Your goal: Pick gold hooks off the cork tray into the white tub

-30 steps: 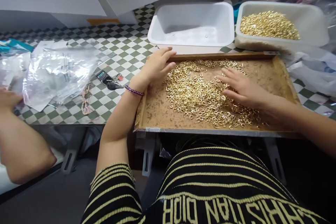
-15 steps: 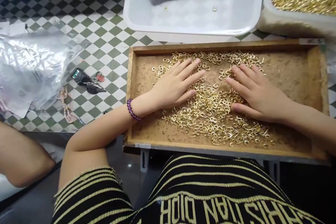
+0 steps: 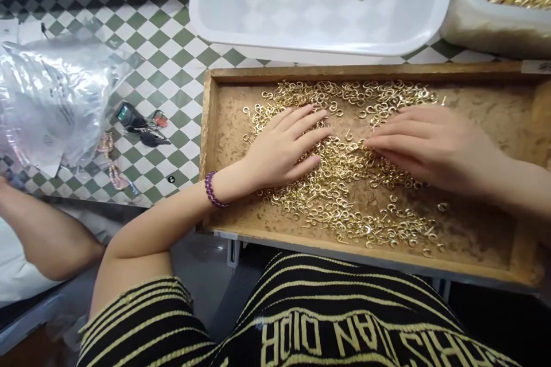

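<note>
A shallow wooden tray (image 3: 473,235) holds a spread of small gold screw hooks (image 3: 344,206). My left hand (image 3: 284,146), with a purple bead bracelet at the wrist, lies flat and open on the left side of the pile. My right hand (image 3: 430,143) lies flat on the right side, fingers pointing left, fingertips close to those of the left hand. Neither hand grips anything.
Behind the tray stands a white plastic tub (image 3: 318,6) with two stray hooks in it. A second tub (image 3: 491,17) at the far right is full of gold hooks. Clear plastic bags (image 3: 51,97) and keys (image 3: 140,126) lie on the checkered tabletop; another person's arm (image 3: 47,235) is at the left.
My left hand moved from the tray's left edge onto the hooks. Both hands slid together across the pile, and the view tilted down closer to the tray.
</note>
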### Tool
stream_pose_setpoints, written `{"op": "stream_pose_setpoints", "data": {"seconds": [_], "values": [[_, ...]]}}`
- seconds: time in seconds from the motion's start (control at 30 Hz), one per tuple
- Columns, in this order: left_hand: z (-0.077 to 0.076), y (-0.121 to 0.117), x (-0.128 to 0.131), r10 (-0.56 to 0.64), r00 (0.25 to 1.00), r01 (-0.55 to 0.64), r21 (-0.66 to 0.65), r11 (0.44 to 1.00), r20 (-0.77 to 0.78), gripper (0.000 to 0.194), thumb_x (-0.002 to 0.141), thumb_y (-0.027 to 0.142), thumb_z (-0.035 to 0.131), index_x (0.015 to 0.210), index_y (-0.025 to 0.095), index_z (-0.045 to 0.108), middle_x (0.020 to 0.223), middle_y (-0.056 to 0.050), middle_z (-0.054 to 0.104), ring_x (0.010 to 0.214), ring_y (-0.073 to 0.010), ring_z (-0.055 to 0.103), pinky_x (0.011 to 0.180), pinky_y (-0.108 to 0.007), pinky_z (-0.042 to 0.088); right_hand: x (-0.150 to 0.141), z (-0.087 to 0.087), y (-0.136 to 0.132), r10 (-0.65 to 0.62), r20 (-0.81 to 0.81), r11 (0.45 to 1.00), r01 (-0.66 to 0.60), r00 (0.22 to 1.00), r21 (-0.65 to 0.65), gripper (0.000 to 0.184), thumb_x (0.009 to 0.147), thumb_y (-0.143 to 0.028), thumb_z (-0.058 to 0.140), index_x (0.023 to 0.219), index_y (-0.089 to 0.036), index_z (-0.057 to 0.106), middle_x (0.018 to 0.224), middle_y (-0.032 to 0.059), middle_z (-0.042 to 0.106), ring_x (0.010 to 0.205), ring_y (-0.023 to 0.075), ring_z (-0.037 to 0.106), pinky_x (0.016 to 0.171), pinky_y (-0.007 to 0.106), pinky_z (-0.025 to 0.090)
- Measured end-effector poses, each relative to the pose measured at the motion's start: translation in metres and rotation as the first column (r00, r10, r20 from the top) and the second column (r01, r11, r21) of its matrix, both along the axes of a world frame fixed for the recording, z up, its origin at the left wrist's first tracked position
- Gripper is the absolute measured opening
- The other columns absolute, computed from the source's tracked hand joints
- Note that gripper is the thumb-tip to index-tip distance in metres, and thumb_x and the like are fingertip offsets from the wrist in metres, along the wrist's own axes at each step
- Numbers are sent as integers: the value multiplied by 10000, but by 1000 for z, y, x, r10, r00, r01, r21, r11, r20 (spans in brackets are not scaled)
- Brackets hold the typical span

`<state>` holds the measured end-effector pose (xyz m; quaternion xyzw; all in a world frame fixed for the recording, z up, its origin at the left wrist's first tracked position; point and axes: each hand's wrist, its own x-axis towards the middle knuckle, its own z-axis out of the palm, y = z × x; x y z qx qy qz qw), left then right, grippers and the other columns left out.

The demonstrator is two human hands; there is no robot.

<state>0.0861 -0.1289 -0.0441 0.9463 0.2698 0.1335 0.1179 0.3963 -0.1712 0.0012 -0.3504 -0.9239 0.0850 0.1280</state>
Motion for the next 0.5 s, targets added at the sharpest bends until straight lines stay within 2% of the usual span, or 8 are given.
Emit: {"op": "stream_pose_setpoints", "data": {"seconds": [0.03, 0.1, 0.17, 0.23, 0.3, 0.37, 0.43, 0.5], "values": [[7, 6, 2, 11, 999, -13, 45, 999, 39, 461, 1054, 469, 363, 1473, 308, 471, 1589, -29, 508, 1511, -245, 455, 1293, -516, 447, 2, 6, 3, 1, -13, 999, -1, 1000, 52, 289, 1082, -344, 486, 1154, -240, 745, 1058, 15, 747, 956, 184, 667, 843, 366, 534], [24, 25, 7, 51, 988, -76, 171, 982, 146, 377, 1063, 387, 376, 1376, 269, 550, 1469, -25, 612, 1418, -217, 548, 1221, -484, 518, 3, 16, 10, -62, -64, 986, 71, 996, 153, 249, 1064, -304, 530, 1134, -210, 750, 1024, 25, 747, 933, 157, 677, 827, 317, 532], [42, 50, 12, 122, 966, -192, 317, 929, 228, 355, 1054, 330, 395, 1316, 216, 606, 1394, -54, 644, 1352, -221, 589, 1158, -484, 546, 4, 23, 21, -202, -127, 947, 227, 971, 229, 265, 1063, -316, 530, 1111, -185, 755, 1041, 45, 745, 971, 144, 690, 883, 285, 530], [55, 75, 16, 230, 951, -296, 394, 870, 206, 368, 1026, 330, 447, 1317, 195, 627, 1387, -99, 635, 1332, -274, 588, 1125, -557, 538, 4, 26, 34, -343, -115, 902, 361, 932, 236, 354, 1079, -382, 477, 1162, -171, 748, 1049, 77, 739, 1017, 155, 688, 908, 281, 516], [58, 95, 21, 317, 943, -332, 307, 892, 99, 347, 1010, 385, 468, 1266, 243, 655, 1335, -103, 659, 1293, -316, 594, 1090, -607, 548, 4, 25, 48, -442, 11, 874, 428, 897, 229, 463, 1072, -466, 457, 1351, -168, 674, 1060, 101, 728, 1018, 176, 675, 794, 280, 482], [54, 105, 27, 308, 950, -311, 161, 937, 40, 362, 1027, 452, 375, 1130, 301, 687, 1198, -94, 697, 1185, -304, 632, 1053, -579, 580, 4, 24, 60, -536, 195, 838, 489, 821, 244, 525, 1055, -482, 458, 1468, -187, 592, 1027, 102, 721, 946, 187, 664, 631, 276, 352], [46, 104, 34, 261, 964, -265, 87, 960, 48, 424, 1037, 487, 297, 1064, 306, 679, 1132, -84, 696, 1103, -275, 646, 1034, -526, 602, 6, 24, 65, -625, 336, 780, 556, 705, 287, 477, 1048, -419, 424, 1415, -205, 641, 980, 99, 718, 878, 195, 650, 590, 290, 220], [41, 96, 40, 223, 974, -226, 69, 972, 44, 416, 1040, 475, 304, 1128, 276, 658, 1188, -71, 678, 1124, -258, 641, 1058, -499, 596, 10, 26, 64, -669, 400, 742, 589, 626, 320, 490, 1056, -366, 327, 1336, -208, 697, 975, 111, 712, 898, 215, 654, 605, 303, 188]]}}
